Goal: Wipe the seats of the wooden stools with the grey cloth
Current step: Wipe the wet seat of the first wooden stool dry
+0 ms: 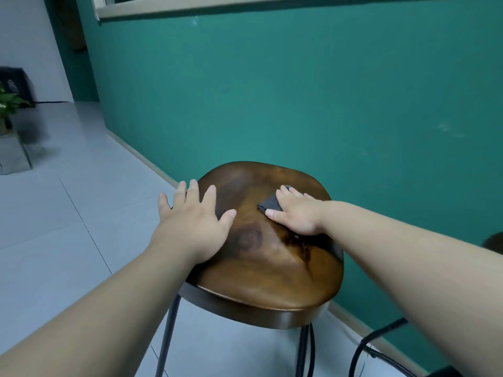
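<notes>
A wooden stool with a dark brown rounded seat and thin black metal legs stands in front of me, close to a teal wall. My left hand lies flat on the seat's left edge, fingers spread, holding nothing. My right hand presses flat on a small folded grey cloth at the seat's far right part. Most of the cloth is hidden under the palm; only its left corner shows.
The teal wall with a pale skirting runs right behind the stool. Another dark stool seat peeks in at the right edge. Black cables lie on the floor at the lower right. A potted plant stands far left on light floor tiles.
</notes>
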`<state>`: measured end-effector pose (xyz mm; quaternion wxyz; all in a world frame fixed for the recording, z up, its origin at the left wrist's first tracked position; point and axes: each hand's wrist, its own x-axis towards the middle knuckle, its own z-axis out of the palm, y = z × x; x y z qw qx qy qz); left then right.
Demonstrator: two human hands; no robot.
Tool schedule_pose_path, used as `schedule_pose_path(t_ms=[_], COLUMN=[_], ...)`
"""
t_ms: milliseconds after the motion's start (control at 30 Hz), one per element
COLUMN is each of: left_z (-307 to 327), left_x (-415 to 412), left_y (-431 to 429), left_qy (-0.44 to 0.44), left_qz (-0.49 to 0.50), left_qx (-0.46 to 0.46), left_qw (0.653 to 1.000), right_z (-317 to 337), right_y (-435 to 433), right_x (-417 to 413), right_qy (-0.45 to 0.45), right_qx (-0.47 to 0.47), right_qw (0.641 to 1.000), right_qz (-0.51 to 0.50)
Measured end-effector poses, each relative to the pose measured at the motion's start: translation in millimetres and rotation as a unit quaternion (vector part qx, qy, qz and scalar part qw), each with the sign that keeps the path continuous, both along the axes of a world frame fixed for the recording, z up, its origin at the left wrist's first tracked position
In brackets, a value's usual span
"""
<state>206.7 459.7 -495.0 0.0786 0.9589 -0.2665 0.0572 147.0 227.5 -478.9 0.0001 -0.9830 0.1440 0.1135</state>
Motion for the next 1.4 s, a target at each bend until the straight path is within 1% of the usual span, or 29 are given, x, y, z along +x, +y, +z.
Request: schedule_pose_path(t_ms=[100, 200, 467, 667, 833, 1000, 1200, 1400], left_z=[2.1, 5.0, 6.0, 4.9, 2.9, -0.2, -0.1, -0.2], left_x=[-2.6, -5.1, -7.8, -6.9, -6.5, -4.1, -0.3, -0.8], left_y=[0.2, 1.8, 2.2, 2.0, 4.7, 5.4, 6.1, 6.4], left_qy=[0.007, 0.007, -0.003, -0.015, -0.031, -0.043, -0.027, -0.019], left_qz=[0.002, 0.003, 0.003, 0.005, 0.015, 0.026, 0.041, 0.032], left_qx=[0.005, 0.008, 0.006, -0.004, -0.029, -0.054, -0.073, -0.059], left_qw=[1.0, 1.0, 1.0, 1.0, 0.999, 0.997, 0.996, 0.998], right_z=[4.8, 7.8, 22.6, 24.6, 19.1, 14.4, 4.8, -0.3], right_y=[20.5, 44.0, 93.6, 119.7, 135.2, 131.0, 105.7, 65.5], right_x=[-27.0, -55.2, -116.8, -131.7, -119.1, -85.1, -34.8, 16.7], right_qy=[0.02, 0.017, 0.052, 0.047, 0.049, 0.052, 0.023, -0.005], right_qx=[-0.024, -0.027, 0.042, 0.055, 0.047, 0.052, 0.018, 0.0], right_qw=[0.999, 0.998, 0.995, 0.993, 0.993, 0.994, 0.998, 1.0], right_qz=[0.027, 0.045, 0.077, 0.091, 0.092, 0.082, 0.055, 0.012])
